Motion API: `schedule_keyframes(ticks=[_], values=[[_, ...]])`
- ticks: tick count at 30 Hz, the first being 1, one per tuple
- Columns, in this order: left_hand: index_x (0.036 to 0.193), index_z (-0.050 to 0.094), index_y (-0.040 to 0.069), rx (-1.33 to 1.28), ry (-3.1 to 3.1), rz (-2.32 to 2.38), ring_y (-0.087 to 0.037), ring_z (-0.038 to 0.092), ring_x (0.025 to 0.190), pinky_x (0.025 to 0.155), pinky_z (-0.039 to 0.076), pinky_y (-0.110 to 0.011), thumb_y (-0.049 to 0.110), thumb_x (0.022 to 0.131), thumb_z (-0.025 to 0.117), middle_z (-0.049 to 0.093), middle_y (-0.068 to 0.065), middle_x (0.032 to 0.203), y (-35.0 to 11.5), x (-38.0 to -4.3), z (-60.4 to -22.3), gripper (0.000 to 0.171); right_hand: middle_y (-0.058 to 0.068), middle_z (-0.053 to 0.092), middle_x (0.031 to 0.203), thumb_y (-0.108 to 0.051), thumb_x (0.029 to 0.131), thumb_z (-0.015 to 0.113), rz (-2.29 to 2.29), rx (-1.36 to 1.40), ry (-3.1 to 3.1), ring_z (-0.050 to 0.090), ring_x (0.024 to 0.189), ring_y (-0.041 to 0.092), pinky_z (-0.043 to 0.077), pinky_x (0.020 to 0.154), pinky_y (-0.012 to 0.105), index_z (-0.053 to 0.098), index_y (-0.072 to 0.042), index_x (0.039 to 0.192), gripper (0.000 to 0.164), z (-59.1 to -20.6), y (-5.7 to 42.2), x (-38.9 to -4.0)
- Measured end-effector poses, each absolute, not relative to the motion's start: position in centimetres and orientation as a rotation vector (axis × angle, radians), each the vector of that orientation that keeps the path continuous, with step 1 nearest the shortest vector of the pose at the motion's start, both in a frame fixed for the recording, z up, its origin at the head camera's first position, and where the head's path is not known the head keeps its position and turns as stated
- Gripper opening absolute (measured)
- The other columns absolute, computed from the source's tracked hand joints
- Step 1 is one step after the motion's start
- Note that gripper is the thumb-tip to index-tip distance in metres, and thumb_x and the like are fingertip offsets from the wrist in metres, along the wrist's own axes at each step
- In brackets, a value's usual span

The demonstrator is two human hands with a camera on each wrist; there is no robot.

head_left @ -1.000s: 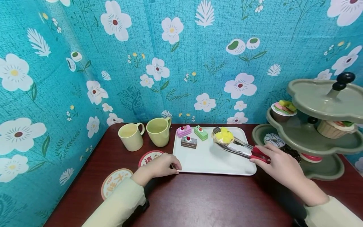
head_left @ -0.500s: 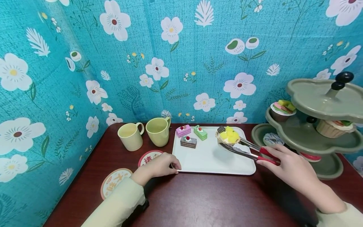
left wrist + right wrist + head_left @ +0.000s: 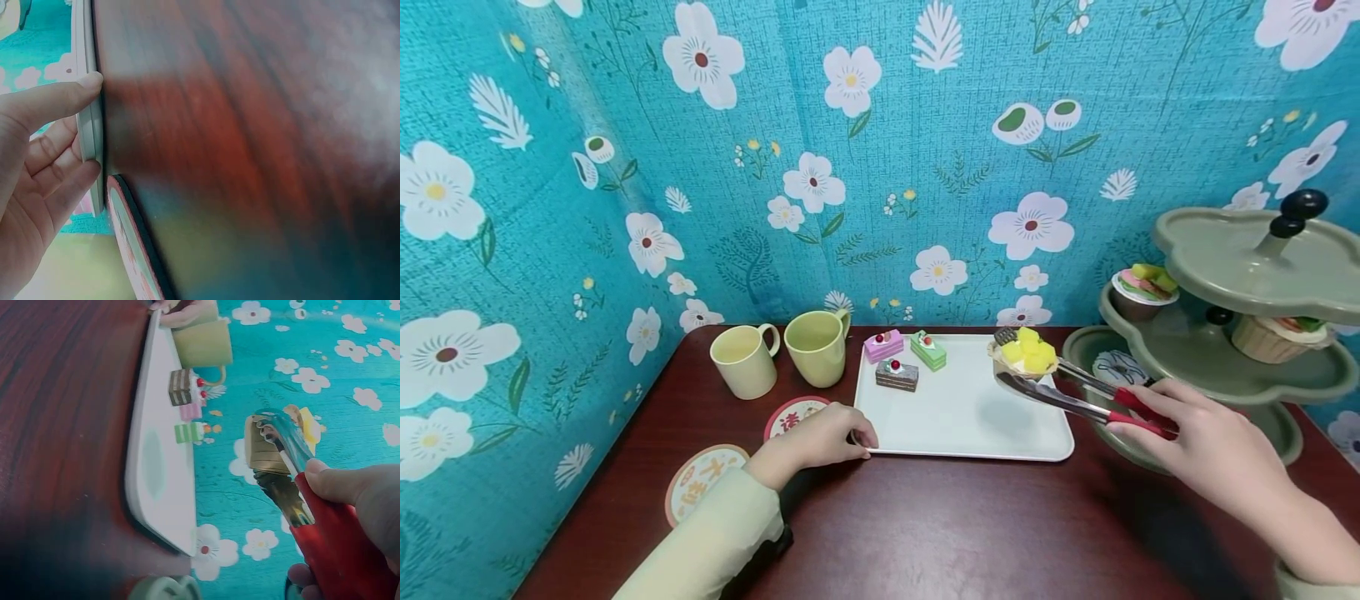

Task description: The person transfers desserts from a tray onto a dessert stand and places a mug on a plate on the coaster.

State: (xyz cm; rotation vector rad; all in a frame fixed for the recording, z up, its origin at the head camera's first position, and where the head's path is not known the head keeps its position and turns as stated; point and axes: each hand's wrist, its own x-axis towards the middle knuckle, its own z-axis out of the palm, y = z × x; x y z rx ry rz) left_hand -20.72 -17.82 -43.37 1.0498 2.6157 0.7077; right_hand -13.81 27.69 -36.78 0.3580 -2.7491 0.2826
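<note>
The tongs (image 3: 1077, 405) in the right hand (image 3: 1213, 442) are red and silver, the tart (image 3: 1026, 355) beyond it yellow-topped, the backdrop (image 3: 880, 196) white-flowered turquoise.

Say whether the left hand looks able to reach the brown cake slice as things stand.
Probably yes: the brown cake slice lies on the white tray beyond the left hand, with nothing visible between them, though the hand would likely have to release the tray's edge first.

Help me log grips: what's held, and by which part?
Right hand: tongs, by their red handles; the tongs clasp the tart by its cup. Left hand: the tray, by its front edge, towards the left.
</note>
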Motion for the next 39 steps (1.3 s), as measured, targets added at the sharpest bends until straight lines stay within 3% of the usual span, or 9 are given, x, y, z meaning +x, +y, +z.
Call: schedule_keyframes(ticks=[7,11,16,25,29,32,39], values=[[0.091,0.077,0.012,1.044,2.616,0.706,-0.001,0.060,0.079,0.076,0.053,-0.022,0.002,0.087,0.079,0.070,0.007,0.084,-17.8,-20.6,-43.3,0.010,0.021,0.062,0.101,-0.050,0.073,0.089,0.265,0.310,-2.753,0.056,0.066,0.028,0.039,0.049,0.034,0.071,0.008,0.115,0.074,-35.5,28.6,-13.0],[0.092,0.077,0.011,1.035,2.609,0.712,-0.001,0.060,0.078,0.076,0.053,-0.022,0.002,0.087,0.079,0.070,0.005,0.084,-17.7,-20.5,-43.2,0.010,0.027,0.060,0.101,-0.043,0.072,0.091,0.246,0.263,-2.775,0.054,0.065,0.030,0.040,0.050,0.033,0.069,0.011,0.116,0.073,-34.7,28.9,-12.6],[0.092,0.077,0.011,1.045,2.605,0.718,-0.001,0.060,0.079,0.076,0.053,-0.022,0.002,0.087,0.079,0.071,0.005,0.084,-17.8,-20.5,-43.2,0.010,0.023,0.059,0.093,-0.038,0.070,0.092,0.261,0.239,-2.751,0.052,0.064,0.029,0.037,0.050,0.032,0.069,0.012,0.114,0.071,-34.2,29.5,-12.2],[0.092,0.077,0.011,1.045,2.606,0.717,-0.001,0.060,0.079,0.076,0.053,-0.023,0.002,0.087,0.079,0.070,0.006,0.084,-17.8,-20.6,-43.2,0.010,0.024,0.060,0.089,-0.060,0.071,0.084,0.333,0.272,-2.566,0.048,0.064,0.028,0.031,0.047,0.027,0.070,0.012,0.107,0.082,-34.1,31.1,-11.7],[0.092,0.077,0.011,1.038,2.606,0.719,-0.001,0.060,0.079,0.077,0.053,-0.023,0.002,0.087,0.079,0.071,0.005,0.085,-17.9,-20.5,-43.2,0.010,0.023,0.061,0.087,-0.068,0.074,0.075,0.421,0.337,-2.456,0.046,0.070,0.005,0.031,0.046,0.021,0.071,0.013,0.103,0.086,-34.1,32.2,-11.7],[0.092,0.077,0.011,1.040,2.607,0.725,-0.001,0.060,0.078,0.076,0.053,-0.023,0.002,0.087,0.079,0.070,0.005,0.084,-17.9,-20.5,-43.2,0.010,0.022,0.060,0.085,-0.070,0.080,0.070,0.493,0.364,-2.385,0.032,0.076,-0.014,0.030,0.046,0.017,0.071,0.014,0.101,0.087,-34.2,32.9,-11.8],[0.091,0.077,0.011,1.040,2.603,0.740,-0.001,0.060,0.078,0.076,0.054,-0.023,0.002,0.087,0.079,0.071,0.005,0.084,-18.0,-20.4,-43.3,0.011,0.030,0.058,0.087,-0.071,0.084,0.066,0.537,0.257,-2.361,0.025,0.083,-0.022,0.028,0.048,0.016,0.068,0.019,0.103,0.092,-34.6,34.2,-11.6]])
